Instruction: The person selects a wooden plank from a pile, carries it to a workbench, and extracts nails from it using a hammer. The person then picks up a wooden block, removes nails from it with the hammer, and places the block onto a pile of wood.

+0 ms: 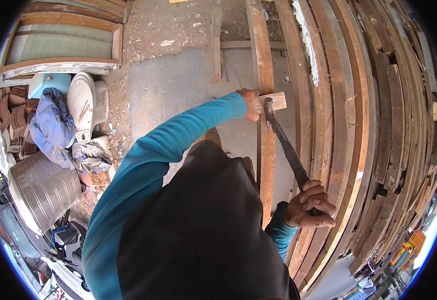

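My left hand reaches out in a teal sleeve and grips a short pale wood block, pressing it against a long upright plank. My right hand is closed around the dark handle of a hammer. The hammer's metal head rests on or right at the block, just beside my left fingers. My dark vest and teal sleeves fill the lower middle of the view.
A tall stack of weathered planks leans along the right side. A wooden frame lies upper left. On the left sit a white toilet, a blue cloth and a metal tub. Concrete floor lies ahead.
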A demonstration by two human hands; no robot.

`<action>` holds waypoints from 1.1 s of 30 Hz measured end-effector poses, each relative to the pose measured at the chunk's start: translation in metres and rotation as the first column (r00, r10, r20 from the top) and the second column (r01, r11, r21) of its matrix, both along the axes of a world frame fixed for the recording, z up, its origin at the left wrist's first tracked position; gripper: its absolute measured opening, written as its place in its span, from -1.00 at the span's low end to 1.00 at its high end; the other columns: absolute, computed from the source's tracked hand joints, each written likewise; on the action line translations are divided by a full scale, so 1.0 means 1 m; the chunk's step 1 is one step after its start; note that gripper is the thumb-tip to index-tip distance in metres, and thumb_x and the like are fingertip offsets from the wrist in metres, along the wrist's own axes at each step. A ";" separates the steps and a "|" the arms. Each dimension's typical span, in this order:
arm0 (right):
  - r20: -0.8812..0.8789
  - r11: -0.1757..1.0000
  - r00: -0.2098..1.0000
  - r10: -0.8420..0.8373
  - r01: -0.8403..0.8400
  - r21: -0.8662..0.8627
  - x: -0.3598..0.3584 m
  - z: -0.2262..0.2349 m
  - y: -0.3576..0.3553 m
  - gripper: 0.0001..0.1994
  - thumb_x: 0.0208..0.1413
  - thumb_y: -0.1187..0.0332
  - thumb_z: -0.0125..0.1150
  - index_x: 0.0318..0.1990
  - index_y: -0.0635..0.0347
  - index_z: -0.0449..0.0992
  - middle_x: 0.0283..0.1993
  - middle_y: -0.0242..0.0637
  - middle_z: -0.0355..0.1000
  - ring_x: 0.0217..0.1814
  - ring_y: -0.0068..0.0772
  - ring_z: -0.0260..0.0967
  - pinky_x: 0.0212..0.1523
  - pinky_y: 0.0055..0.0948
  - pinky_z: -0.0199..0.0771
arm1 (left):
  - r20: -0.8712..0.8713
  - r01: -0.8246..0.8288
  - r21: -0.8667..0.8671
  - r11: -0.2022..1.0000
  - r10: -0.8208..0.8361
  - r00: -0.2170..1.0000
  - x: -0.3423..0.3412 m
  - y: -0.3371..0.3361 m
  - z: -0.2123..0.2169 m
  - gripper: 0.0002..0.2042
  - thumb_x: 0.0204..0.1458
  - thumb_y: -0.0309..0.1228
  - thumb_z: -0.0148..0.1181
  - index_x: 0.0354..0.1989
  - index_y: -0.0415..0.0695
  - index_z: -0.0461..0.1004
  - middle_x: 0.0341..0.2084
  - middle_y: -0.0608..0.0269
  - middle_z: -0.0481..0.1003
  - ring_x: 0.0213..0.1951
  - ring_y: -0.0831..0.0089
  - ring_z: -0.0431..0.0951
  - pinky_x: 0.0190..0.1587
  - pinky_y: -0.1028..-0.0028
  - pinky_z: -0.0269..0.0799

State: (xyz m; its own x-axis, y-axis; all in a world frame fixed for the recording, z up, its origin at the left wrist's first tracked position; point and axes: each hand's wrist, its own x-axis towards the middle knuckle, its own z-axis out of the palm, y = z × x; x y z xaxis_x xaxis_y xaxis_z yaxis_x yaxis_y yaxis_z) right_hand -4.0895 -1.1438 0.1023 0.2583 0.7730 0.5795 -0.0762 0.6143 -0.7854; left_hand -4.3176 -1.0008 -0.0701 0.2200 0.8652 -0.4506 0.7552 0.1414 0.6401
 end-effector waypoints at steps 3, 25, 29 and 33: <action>-0.048 0.991 0.990 -0.129 0.128 -0.024 0.003 0.010 0.009 -0.40 0.43 -0.18 -0.36 -0.41 0.16 0.30 -0.76 -0.40 -0.05 -0.73 -0.47 0.00 -0.49 -0.33 0.36 | -0.024 0.027 -0.040 0.999 -0.028 0.999 0.017 0.007 0.013 -0.31 -0.36 -0.20 0.48 0.03 -0.26 0.46 -0.21 -0.17 0.60 -0.11 -0.06 0.63 -0.03 0.14 0.55; 0.240 0.935 0.912 0.333 -0.285 -0.211 -0.066 0.037 0.050 -0.74 0.28 0.20 -0.08 -0.41 0.13 0.31 -0.63 -0.45 -0.03 -0.62 -0.46 0.04 -0.45 -0.27 0.16 | 0.129 0.033 -0.084 0.996 -0.022 0.991 -0.018 0.012 -0.002 -0.31 -0.31 -0.34 0.47 0.08 -0.29 0.37 -0.29 -0.17 0.60 -0.17 -0.07 0.65 -0.18 0.06 0.58; 0.340 0.896 0.830 0.443 -0.429 -0.120 -0.066 0.036 0.086 -0.65 0.42 0.14 -0.19 -0.22 0.27 0.36 -0.58 -0.29 0.23 -0.64 -0.39 0.18 -0.57 -0.28 0.16 | 0.208 0.037 -0.100 0.994 -0.016 0.978 -0.017 0.021 -0.010 -0.38 -0.24 -0.39 0.44 0.05 -0.30 0.35 -0.29 -0.15 0.59 -0.18 -0.07 0.65 -0.22 0.03 0.59; 0.402 0.932 0.840 0.364 -0.328 -0.157 -0.076 0.043 0.082 -0.75 0.40 0.21 -0.09 -0.17 0.24 0.33 -0.61 -0.40 0.14 -0.59 -0.44 0.12 -0.47 -0.28 0.25 | 0.220 0.047 0.001 0.999 -0.046 0.974 -0.016 0.030 -0.018 -0.40 -0.20 -0.37 0.45 0.04 -0.33 0.35 -0.19 -0.15 0.58 -0.12 -0.08 0.63 -0.14 0.06 0.58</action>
State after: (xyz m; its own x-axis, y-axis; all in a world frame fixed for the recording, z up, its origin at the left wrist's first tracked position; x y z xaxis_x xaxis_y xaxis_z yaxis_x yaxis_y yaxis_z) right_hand -4.1651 -1.0622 0.1458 -0.2868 0.8140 0.5050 0.0738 0.5444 -0.8356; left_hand -4.3340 -0.9709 -0.0879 0.3540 0.8499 -0.3904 0.6019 0.1124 0.7906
